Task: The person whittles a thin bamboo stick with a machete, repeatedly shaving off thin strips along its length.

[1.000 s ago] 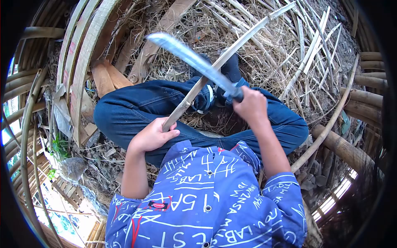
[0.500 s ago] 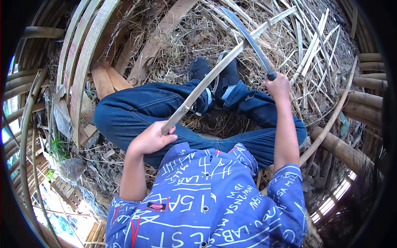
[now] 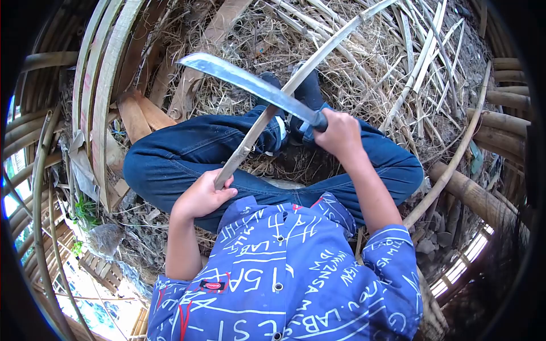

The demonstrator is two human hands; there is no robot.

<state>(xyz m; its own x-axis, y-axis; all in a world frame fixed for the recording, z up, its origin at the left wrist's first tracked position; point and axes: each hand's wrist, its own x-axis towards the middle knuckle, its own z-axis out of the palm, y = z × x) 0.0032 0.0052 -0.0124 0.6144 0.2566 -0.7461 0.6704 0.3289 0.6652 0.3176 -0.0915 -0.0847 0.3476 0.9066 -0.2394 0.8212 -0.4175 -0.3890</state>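
Observation:
My left hand is wrapped round the near end of a long, pale bamboo strip, close over my left thigh. The strip slants away to the upper right, past my shoes, with a knot partway along it. In my right hand is the dark handle of a machete. Its long, slightly curved blade points to the upper left and crosses the strip around the strip's middle. Both my shoes are partly hidden behind the blade and the strip.
Thin shavings cover the ground ahead, with several cut strips at the upper right. Long curved planks stand at the left, beside brown wood pieces. A thick bamboo pole lies at the right, near a bamboo slat wall.
My right hand has come down and inward, drawing the machete along the strip towards me. The blade has swung to point further left. The left hand keeps its hold, shifted slightly.

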